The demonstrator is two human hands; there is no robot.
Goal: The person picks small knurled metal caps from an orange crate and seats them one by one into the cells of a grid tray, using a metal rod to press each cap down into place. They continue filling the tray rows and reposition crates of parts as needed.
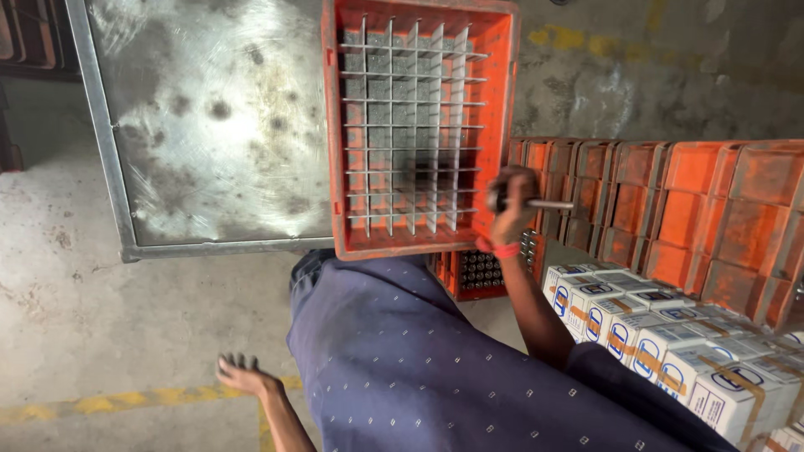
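My right hand, with a red band at the wrist, is closed around a slim metal cylinder that pokes out to the right. It hovers at the right wall of an orange crate fitted with a white grid divider; the cells look empty. The crate rests on the corner of a steel table. My left hand hangs low on the left over the concrete floor, fingers spread, holding nothing. My blue dotted shirt fills the lower middle.
A row of orange crates stands on edge at the right. Below my right hand, another orange crate holds several dark cylinders. White cartons with blue marks are stacked at the lower right. A yellow line crosses the floor.
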